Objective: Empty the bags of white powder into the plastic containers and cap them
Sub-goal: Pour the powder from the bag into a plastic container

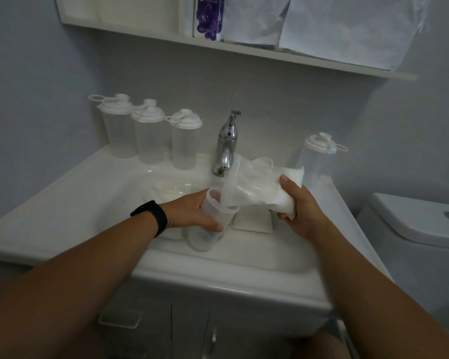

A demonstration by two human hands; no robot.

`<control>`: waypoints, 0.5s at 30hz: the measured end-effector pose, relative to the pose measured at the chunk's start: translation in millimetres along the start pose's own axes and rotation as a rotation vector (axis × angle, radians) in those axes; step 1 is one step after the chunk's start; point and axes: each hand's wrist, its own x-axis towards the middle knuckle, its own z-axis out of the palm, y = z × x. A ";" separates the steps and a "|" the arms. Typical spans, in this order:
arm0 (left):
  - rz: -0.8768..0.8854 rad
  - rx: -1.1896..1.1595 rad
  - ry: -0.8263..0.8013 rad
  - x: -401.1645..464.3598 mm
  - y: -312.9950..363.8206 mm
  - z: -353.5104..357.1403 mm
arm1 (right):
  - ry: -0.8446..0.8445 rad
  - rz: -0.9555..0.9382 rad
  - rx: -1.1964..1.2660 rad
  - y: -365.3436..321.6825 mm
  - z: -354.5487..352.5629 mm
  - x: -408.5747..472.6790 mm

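Pouring step: left hand (192,212) grips the open plastic container (213,218) over the sink basin (244,252), right hand (300,208) clutches the powder bag (259,189), its mouth tipped into the container's rim. Next likely needs the bag raised and shaken out, then capping. Three capped containers (151,133) stand at the sink's back-left corner, one (319,156) at back-right beside the faucet (227,143). Dim bathroom, toilet (415,229) on the right.

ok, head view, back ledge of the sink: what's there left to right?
Three capped clear plastic containers in a cluster → chrome faucet → one capped clear plastic container standing alone. Nearer the camera, the left hand grips an open clear container, and the right hand grips a clear bag of white powder.
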 end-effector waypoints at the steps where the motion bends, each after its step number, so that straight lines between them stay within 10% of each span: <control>1: 0.006 -0.002 -0.005 0.4 0.4 0.3 | -0.001 -0.001 -0.003 0.2 0.2 0.3; 15: 0.089 -0.004 -0.004 5.2 -0.3 5.0 | -0.005 -0.020 -0.039 -2.9 -3.9 1.7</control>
